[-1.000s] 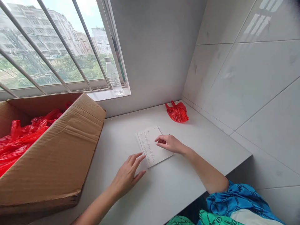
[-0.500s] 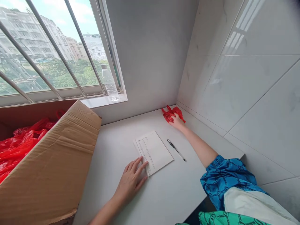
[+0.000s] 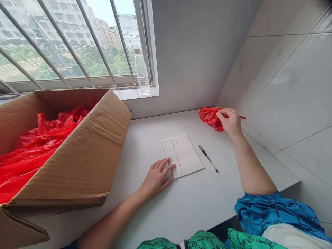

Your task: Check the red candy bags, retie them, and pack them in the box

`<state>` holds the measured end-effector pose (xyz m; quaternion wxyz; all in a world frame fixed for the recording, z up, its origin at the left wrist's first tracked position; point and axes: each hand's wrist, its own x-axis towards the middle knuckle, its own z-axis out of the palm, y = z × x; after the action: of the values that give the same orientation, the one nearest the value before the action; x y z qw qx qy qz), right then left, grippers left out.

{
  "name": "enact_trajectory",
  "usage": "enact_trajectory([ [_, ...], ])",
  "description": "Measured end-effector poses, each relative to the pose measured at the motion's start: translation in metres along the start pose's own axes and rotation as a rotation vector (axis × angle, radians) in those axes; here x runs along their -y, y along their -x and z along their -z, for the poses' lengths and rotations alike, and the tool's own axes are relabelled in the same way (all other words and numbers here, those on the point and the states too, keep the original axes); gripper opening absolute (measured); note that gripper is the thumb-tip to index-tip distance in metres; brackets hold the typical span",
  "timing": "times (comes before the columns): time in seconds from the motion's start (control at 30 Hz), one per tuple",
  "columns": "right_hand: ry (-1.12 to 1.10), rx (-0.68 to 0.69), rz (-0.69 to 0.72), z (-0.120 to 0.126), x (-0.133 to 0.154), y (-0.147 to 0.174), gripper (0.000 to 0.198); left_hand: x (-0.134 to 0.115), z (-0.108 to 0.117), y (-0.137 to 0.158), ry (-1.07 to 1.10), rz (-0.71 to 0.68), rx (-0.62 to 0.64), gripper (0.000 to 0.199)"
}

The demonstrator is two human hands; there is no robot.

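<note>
At the far right corner of the white table, my right hand (image 3: 230, 121) pinches a red plastic bag (image 3: 210, 117), part of which sticks out past the fingers on the right. My left hand (image 3: 158, 175) lies flat with fingers spread, its fingertips on the left edge of a notebook (image 3: 186, 156). Rows of small writing run along the left part of the notebook's open page. To the right of it lies a black and clear pen (image 3: 208, 158), apart from both hands.
A cardboard box (image 3: 77, 155) heaped with red plastic bags (image 3: 49, 138) stands at the left. On the windowsill is a clear water bottle (image 3: 141, 73), beside the barred window. A grey wall (image 3: 192, 58) and a tiled wall (image 3: 293, 90) border the white table (image 3: 145, 138).
My right hand has lifted its wrist and now pinches the red bag, which is bunched differently. My left hand stays on the notebook. The view has shifted, showing more of the box.
</note>
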<state>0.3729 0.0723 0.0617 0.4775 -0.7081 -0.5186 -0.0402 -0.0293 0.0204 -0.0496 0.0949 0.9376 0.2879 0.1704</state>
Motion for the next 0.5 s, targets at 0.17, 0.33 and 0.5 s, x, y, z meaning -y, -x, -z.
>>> enact_trajectory([
  [0.17, -0.136, -0.081, 0.094, 0.026, 0.022, 0.025, 0.028, -0.002, 0.001, 0.001, 0.024, 0.006, -0.008, 0.049],
  [0.33, -0.16, -0.046, 0.086, 0.033, 0.036, 0.042, 0.026, -0.001, 0.0, 0.001, 0.029, 0.003, 0.005, 0.048],
  [0.5, -0.204, 0.012, 0.07, 0.028, 0.043, 0.049, 0.026, -0.001, 0.0, 0.001, 0.028, 0.01, 0.023, 0.048],
])
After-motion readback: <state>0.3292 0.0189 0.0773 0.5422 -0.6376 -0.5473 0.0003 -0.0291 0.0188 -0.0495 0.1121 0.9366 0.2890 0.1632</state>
